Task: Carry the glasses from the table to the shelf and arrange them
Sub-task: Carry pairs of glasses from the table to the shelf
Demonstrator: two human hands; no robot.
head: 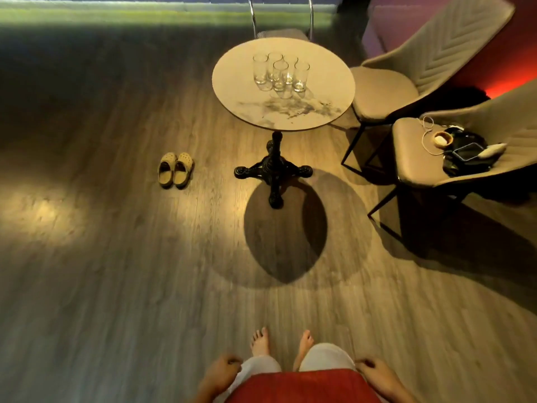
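Several clear tall glasses (280,72) stand upright in a tight cluster on the far half of a round marble-topped table (319,112) with a black pedestal base. The table is a few steps ahead of my bare feet. My left hand (222,370) hangs at my side at the bottom of the view, fingers loosely curled, holding nothing. My right hand (374,372) hangs at the other side in the same way, also holding nothing. No shelf is in view.
Two padded chairs stand right of the table; the nearer one (421,149) carries a phone, cable and small items. A pair of clogs (175,169) lies on the wooden floor left of the table. A metal-framed chair (280,33) stands behind the table.
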